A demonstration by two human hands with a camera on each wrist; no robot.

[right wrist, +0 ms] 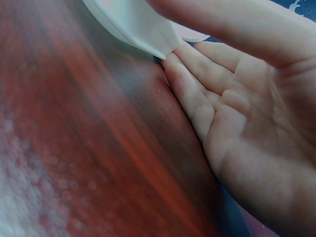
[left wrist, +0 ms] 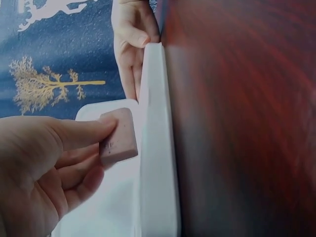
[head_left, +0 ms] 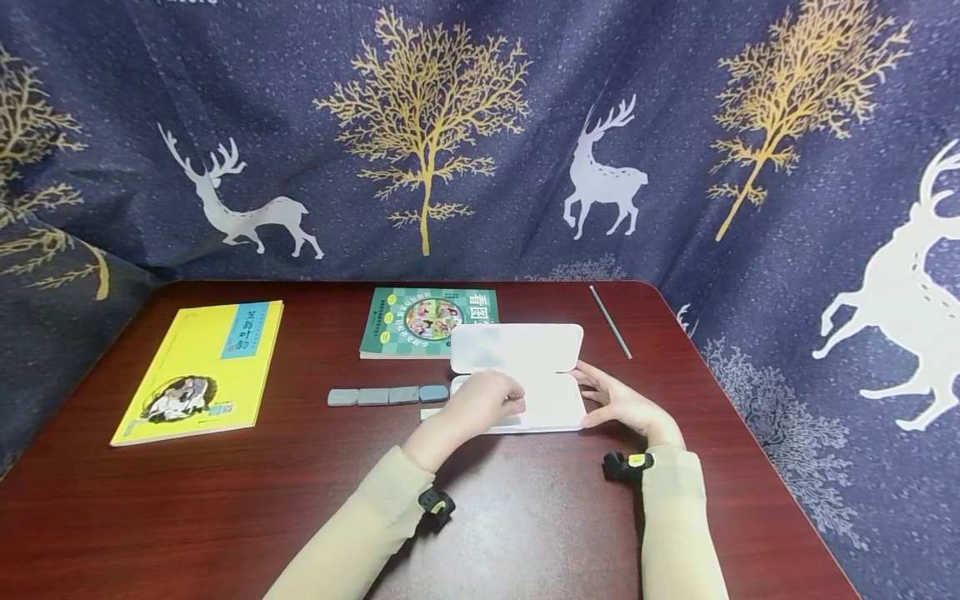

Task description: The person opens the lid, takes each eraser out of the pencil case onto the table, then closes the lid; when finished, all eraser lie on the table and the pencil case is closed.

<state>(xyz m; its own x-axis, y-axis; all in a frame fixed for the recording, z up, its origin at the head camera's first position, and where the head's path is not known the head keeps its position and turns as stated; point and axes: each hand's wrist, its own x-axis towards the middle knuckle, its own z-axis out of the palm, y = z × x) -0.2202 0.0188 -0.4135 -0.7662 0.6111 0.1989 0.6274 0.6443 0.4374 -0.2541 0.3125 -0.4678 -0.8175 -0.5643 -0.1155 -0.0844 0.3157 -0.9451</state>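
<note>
A white pencil case [head_left: 553, 403] lies with its lid [head_left: 517, 347] folded back. Over the left part of its tray is my left hand [head_left: 483, 400], pinching a small pinkish-brown eraser [left wrist: 118, 138] between thumb and fingers; the left wrist view shows it close above the case, while the hand mostly hides it from the head camera. My right hand [head_left: 622, 404] holds the case's right end, thumb at the front corner and the fingers [right wrist: 190, 89] along the side toward the back.
Left of the case, several grey and bluish blocks [head_left: 388, 396] form a row, with a pale block [head_left: 430, 413] partly under the left wrist. A green book [head_left: 397, 325] lies behind, a yellow book [head_left: 202, 367] far left, a pencil [head_left: 611, 322] back right. A patterned curtain [head_left: 480, 167] hangs behind the table.
</note>
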